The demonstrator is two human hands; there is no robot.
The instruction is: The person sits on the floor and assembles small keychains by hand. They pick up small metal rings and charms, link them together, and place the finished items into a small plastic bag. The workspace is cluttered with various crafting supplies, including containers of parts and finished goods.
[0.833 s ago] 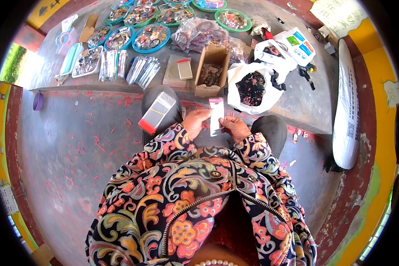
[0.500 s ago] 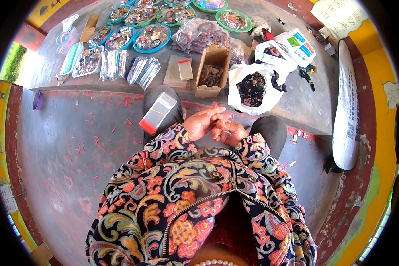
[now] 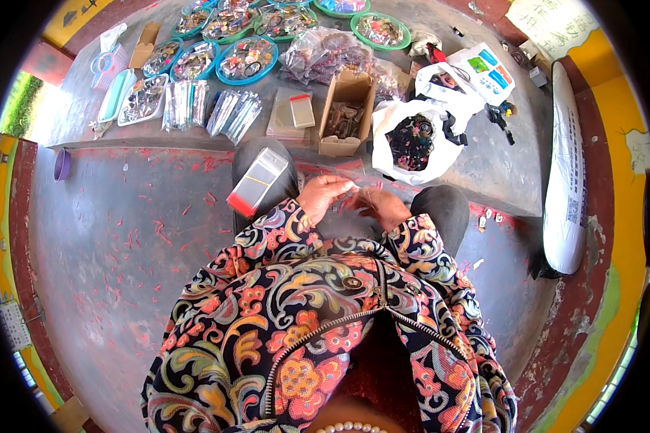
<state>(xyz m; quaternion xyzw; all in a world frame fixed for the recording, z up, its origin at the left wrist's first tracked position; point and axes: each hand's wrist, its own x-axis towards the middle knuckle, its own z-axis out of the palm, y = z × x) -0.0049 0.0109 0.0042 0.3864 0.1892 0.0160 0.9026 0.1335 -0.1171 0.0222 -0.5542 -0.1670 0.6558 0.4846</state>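
Note:
My left hand (image 3: 326,198) is closed in a pinch in front of my lap, with a thin clear piece of plastic (image 3: 354,188), probably a small bag, at its fingertips. Close beside it on the right is my right hand (image 3: 383,207). Motion smears its fingers, so what they hold cannot be made out. A bundle of clear plastic bags (image 3: 263,175) with red ends and a yellow band round it rests on my left knee.
On the grey ledge ahead stand an open cardboard box (image 3: 337,148), a white bag of small dark items (image 3: 442,160), stacked clear sleeves (image 3: 282,124) and blue-rimmed baskets (image 3: 247,82) of trinkets. Red scraps (image 3: 159,232) litter the floor. A purple pot (image 3: 63,164) is at left.
My hands, with fingers spread and close together before, have drawn slightly apart. The left fingers have closed into a pinch, and the right hand has turned and blurred.

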